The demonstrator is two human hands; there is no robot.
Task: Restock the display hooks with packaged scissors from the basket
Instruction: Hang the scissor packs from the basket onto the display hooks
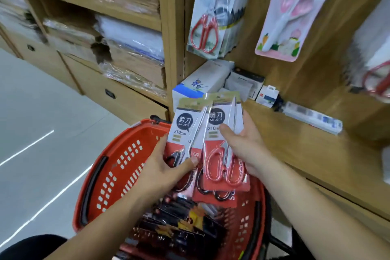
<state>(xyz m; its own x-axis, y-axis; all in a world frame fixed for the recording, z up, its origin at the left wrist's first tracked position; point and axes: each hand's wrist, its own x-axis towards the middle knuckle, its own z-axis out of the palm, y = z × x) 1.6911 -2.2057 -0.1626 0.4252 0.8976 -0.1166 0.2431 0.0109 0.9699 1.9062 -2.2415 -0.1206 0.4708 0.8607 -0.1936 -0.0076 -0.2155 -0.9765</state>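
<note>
Above a red plastic basket (118, 167) I hold two packs of scissors side by side. My left hand (166, 167) grips the pack with black-handled scissors (185, 124), thumb across its lower front. My right hand (242, 143) holds the pack with red-handled scissors (223, 167) from the right, thumb on its card. More packs lie behind these and down in the basket (185, 224). On the wooden display wall hang red-handled scissors packs (213, 17) and a pink pack (295, 10).
Small boxes (202, 82) and a long packet (312, 116) lie on the wooden ledge (295, 150) below the hooks. More hanging packs (373, 65) show at the right edge. Shelves of wrapped paper goods (130, 34) stand left, above drawers and a pale floor.
</note>
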